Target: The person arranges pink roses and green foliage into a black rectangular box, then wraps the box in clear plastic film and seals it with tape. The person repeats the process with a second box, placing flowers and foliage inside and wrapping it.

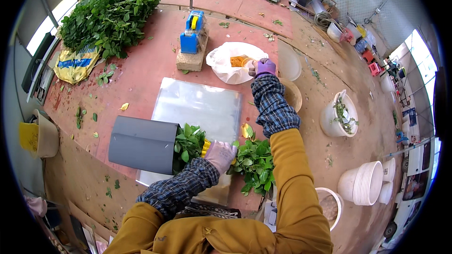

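Left hand point(221, 156), gloved: fingers curled down over yellow bits between two clumps of leaves; contact plain, full grip hidden underneath. Right hand point(265, 67), purple-gloved: at full reach, fingers bent together at the near-right rim of a white bowl point(221, 65) with orange bands point(238, 61) inside; too small to tell whether anything between the fingertips.

Left clump point(189, 142): partly inside the open right end of a grey wrap point(141, 143). Right clump point(254, 163): spread just beside the left glove, outer leaves close under the right forearm. Join between clumps out of sight behind the glove.

Under wrap and left hand, clear sheets point(197, 96): far edge and far corners uncovered, near edge partly under the left forearm. Wrap overhanging the sheets' left edge, onto red table point(134, 77).

Room: broad red strip left of the sheets, scattered with loose leaves, as far as the big leaf pile point(115, 16) and yellow bag point(77, 63). Tighter beyond the sheets' far edge: tape dispenser point(190, 35) on a block point(189, 58), bowl just to its right. Right of the right forearm, wide brown stretch, then a bucket point(329, 119) with greenery, nested buckets point(360, 183) nearer.
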Action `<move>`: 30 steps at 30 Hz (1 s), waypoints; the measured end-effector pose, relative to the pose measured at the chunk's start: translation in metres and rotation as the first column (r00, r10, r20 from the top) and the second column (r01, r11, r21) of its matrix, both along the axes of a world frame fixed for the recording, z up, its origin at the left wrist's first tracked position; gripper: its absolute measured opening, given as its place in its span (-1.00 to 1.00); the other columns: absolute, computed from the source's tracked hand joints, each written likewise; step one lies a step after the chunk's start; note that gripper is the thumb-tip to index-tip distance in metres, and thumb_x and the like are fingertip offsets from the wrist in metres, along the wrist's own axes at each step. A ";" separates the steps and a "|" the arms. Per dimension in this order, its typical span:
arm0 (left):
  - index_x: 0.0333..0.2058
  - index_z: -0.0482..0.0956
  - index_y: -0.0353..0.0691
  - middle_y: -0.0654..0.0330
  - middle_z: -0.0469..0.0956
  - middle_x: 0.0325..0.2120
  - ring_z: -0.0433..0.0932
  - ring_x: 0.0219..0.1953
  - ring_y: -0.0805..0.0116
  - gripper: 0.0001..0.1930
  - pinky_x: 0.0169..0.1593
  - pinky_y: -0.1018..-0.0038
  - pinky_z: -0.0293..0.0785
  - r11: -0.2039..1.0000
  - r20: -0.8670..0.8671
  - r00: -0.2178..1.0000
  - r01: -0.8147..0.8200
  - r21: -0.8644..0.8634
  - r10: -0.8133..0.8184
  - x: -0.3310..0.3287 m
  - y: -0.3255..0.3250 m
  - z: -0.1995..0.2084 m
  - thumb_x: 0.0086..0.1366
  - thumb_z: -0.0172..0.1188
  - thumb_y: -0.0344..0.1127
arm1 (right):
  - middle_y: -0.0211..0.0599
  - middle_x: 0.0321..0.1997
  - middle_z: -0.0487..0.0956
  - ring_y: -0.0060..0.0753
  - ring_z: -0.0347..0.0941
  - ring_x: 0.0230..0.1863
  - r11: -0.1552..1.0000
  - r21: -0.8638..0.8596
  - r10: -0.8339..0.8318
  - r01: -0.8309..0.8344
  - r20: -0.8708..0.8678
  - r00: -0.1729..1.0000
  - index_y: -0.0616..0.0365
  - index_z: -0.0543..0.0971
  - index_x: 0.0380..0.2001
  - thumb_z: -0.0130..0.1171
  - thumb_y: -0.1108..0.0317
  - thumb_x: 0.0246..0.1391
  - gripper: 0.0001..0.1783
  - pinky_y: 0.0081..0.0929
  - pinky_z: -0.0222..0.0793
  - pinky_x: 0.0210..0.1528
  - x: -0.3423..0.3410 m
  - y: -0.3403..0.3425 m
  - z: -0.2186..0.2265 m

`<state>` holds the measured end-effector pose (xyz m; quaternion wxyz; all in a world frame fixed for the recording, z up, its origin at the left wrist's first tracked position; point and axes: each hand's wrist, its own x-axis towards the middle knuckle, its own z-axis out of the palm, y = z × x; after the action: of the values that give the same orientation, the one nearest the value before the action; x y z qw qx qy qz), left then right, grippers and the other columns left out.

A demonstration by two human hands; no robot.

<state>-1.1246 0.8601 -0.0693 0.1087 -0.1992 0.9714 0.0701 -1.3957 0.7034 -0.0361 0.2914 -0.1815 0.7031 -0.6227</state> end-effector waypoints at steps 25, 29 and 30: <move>-0.22 0.58 -0.24 0.12 0.60 -0.36 0.60 -0.35 0.18 -0.60 -0.26 0.42 0.50 0.978 -0.587 0.807 0.170 0.119 -0.068 0.119 0.008 0.162 -0.09 0.36 -0.25 | -0.34 -0.55 0.56 -0.41 0.50 -0.58 0.784 0.168 0.608 -0.597 -0.399 0.687 -0.03 0.36 0.17 0.13 0.44 0.01 -0.42 -0.44 0.43 -0.49 0.138 0.487 0.129; -0.19 0.57 -0.25 0.14 0.60 -0.34 0.60 -0.32 0.25 -0.65 -0.24 0.45 0.50 0.953 -0.648 0.760 0.149 0.264 0.061 0.141 0.018 0.161 -0.03 0.32 -0.38 | -0.21 -0.53 0.57 -0.19 0.54 -0.52 0.755 0.091 0.552 -0.649 -0.622 0.556 0.00 0.26 0.19 0.19 0.42 -0.02 -0.35 -0.36 0.44 -0.41 0.143 0.422 0.174; -0.13 0.55 -0.27 0.16 0.60 -0.30 0.59 -0.30 0.27 -0.61 -0.23 0.44 0.50 0.959 -0.654 0.754 0.134 0.248 0.063 0.142 0.020 0.161 -0.02 0.31 -0.42 | -0.22 -0.52 0.57 -0.18 0.54 -0.51 0.739 0.086 0.547 -0.668 -0.655 0.521 0.00 0.26 0.18 0.19 0.41 -0.01 -0.36 -0.35 0.44 -0.40 0.146 0.410 0.175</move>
<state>-0.9828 0.8801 0.0919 -0.2102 -0.1259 0.9313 0.2696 -1.2502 1.1138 0.1388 0.2143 -0.6423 0.5912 -0.4382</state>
